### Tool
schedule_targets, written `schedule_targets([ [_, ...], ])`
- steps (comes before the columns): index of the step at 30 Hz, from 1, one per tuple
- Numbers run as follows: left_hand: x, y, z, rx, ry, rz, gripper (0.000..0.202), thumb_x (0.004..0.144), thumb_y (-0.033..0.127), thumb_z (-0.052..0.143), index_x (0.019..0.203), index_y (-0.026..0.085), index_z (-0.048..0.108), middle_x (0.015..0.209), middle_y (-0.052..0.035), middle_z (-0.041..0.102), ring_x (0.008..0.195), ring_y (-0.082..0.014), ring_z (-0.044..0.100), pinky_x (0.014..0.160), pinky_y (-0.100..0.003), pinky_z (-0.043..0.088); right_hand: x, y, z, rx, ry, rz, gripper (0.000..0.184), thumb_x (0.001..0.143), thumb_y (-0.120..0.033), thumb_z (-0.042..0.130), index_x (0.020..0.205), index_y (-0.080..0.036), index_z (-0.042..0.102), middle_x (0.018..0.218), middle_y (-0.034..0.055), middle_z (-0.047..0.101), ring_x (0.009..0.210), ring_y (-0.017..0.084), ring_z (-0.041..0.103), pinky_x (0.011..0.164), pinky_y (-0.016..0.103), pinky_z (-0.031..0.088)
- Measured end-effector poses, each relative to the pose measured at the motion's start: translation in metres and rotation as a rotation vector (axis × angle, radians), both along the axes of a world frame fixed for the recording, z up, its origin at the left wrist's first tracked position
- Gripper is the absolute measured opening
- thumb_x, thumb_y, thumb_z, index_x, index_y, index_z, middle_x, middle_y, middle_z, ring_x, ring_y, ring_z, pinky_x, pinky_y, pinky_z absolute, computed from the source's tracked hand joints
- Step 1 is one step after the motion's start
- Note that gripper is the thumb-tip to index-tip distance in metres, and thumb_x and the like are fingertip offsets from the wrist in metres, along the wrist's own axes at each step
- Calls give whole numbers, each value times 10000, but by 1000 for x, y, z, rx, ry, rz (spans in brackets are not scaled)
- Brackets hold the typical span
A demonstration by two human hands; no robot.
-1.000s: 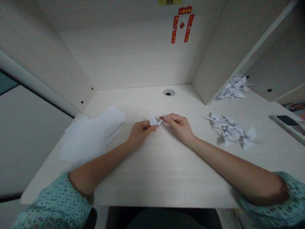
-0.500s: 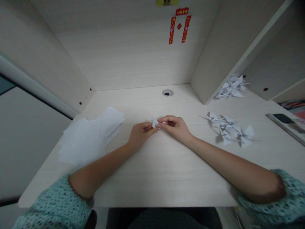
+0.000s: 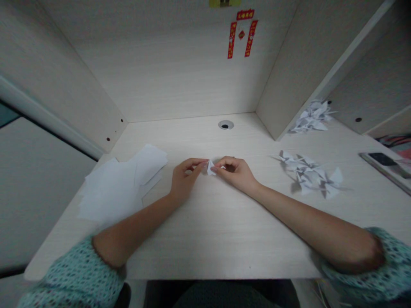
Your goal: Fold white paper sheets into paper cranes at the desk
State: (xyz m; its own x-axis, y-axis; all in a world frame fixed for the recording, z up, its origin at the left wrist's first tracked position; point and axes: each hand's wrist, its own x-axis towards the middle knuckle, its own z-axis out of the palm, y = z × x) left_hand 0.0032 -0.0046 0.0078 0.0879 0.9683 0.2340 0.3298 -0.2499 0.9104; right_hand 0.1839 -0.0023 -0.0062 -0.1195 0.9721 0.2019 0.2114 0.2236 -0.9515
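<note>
A small folded white paper (image 3: 210, 168) is held over the middle of the desk, between my two hands. My right hand (image 3: 236, 171) pinches its right side between thumb and forefinger. From the other side, the thumb and forefinger of my left hand (image 3: 187, 177) are closed on its left edge. Part of the paper is hidden by the fingertips. Several folded paper cranes (image 3: 310, 172) lie in a loose group to the right of my right hand. Beyond my left forearm, loose sheets of white paper (image 3: 112, 188) lie overlapping.
More folded paper pieces (image 3: 313, 116) are heaped behind the upright divider (image 3: 282, 85). A phone (image 3: 383, 159) rests on a flat grey object at the far right. A round cable hole (image 3: 226, 125) sits near the back panel, which carries red paper decorations (image 3: 231, 40).
My left hand has shifted slightly left, and its forefinger now stretches out to the paper's upper edge. The folded paper has turned a little. My right hand has hardly moved.
</note>
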Motion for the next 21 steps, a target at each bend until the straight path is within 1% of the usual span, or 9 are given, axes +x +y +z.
schedule_targets([
  [2, 0, 1, -2, -9, -5, -10, 247, 805, 415, 617, 906, 229, 743, 921, -31, 734, 792, -156, 633, 689, -245, 467, 0, -1, 1, 41, -21, 24, 225, 731, -396, 703, 717, -172, 691, 695, 36, 654, 644, 146, 540, 613, 285, 395],
  [6, -1, 3, -6, -16, -52, -35, 210, 787, 395, 646, 844, 217, 742, 849, -25, 732, 746, -145, 628, 692, -247, 461, -1, -3, 2, 112, -48, 56, 203, 761, -384, 682, 731, -184, 694, 717, 40, 664, 686, 155, 560, 637, 288, 405],
  [10, -1, 4, -5, -6, -76, -17, 207, 781, 389, 653, 793, 198, 731, 787, -23, 721, 723, -145, 619, 690, -253, 457, -2, -3, 2, 88, -37, 27, 214, 738, -401, 706, 727, -188, 688, 721, 36, 667, 678, 153, 558, 633, 287, 407],
  [13, -1, 3, -3, 16, -84, 6, 191, 781, 371, 657, 787, 193, 726, 765, -15, 713, 706, -135, 605, 689, -251, 447, -2, -2, 1, 41, 8, 29, 292, 676, -425, 756, 828, -184, 691, 767, 34, 678, 693, 154, 573, 641, 285, 419],
  [16, -1, 2, -2, 36, -85, 12, 174, 782, 359, 657, 779, 197, 723, 757, -8, 711, 692, -129, 597, 676, -247, 443, -2, -2, 1, 49, -16, 62, 391, 652, -431, 774, 954, -197, 690, 813, 34, 687, 724, 163, 595, 667, 293, 436],
  [18, -1, 1, -2, 50, -73, 12, 161, 780, 350, 658, 771, 201, 721, 749, -3, 710, 681, -128, 593, 668, -248, 444, -2, -3, 0, 86, -65, 70, 339, 667, -422, 768, 928, -216, 707, 837, 40, 697, 763, 175, 608, 701, 306, 445],
  [21, -1, -1, -1, 75, -28, 13, 136, 775, 329, 663, 761, 208, 724, 750, 0, 713, 689, -132, 600, 687, -253, 453, -2, -4, -1, 128, -117, 68, 227, 682, -424, 759, 791, -227, 733, 799, 48, 695, 762, 183, 608, 691, 310, 451],
])
